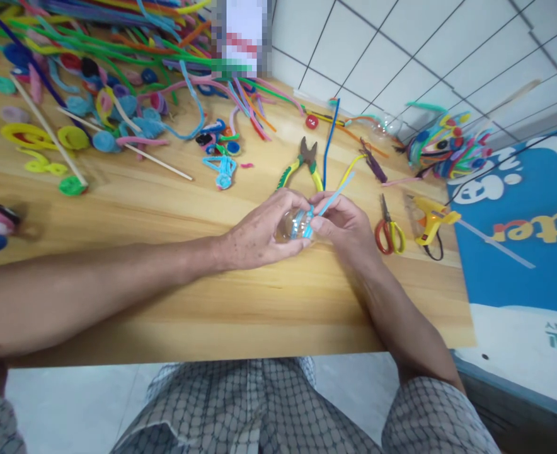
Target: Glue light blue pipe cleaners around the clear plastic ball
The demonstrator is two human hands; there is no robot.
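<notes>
My left hand (pixel 264 230) is curled round a small clear plastic ball (pixel 292 227) above the wooden table (pixel 174 208). A light blue pipe cleaner (pixel 328 202) is wrapped over the ball, and its free end sticks up to the right. My right hand (pixel 342 227) pinches that pipe cleaner right against the ball. Both hands touch each other at the ball, near the middle of the table.
Green-handled pliers (pixel 302 165) lie just behind the hands. Red-handled scissors (pixel 389 230) and a yellow glue gun (pixel 430 221) lie to the right. Heaps of coloured pipe cleaners (pixel 118 57) and coiled shapes (pixel 28 135) cover the far left. A colourful pipe-cleaner figure (pixel 443 146) sits at far right.
</notes>
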